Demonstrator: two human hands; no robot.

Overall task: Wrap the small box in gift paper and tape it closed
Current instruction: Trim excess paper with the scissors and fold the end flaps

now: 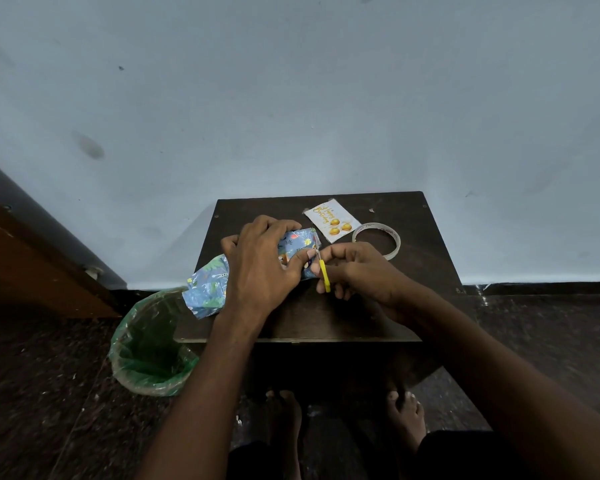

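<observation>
The left hand [260, 261] is gripping and hiding the paper-wrapped box [300, 242]; the right hand [357, 271] is clamping yellow scissors [324, 273] near the tape roll [376, 237] on the worktop [413, 271]

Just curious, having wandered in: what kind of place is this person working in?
Probably a plain room at home, not a workshop: a small dark wooden table against a bare pale blue wall, a green-lined plastic waste bin on the speckled stone floor, and the person's bare feet.

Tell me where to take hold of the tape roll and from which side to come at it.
Pinch the tape roll across its thin band at the right rim, one finger inside the open ring and the thumb outside, coming from above. It lies flat on the table, and the right hand crowds its near-left side.
</observation>
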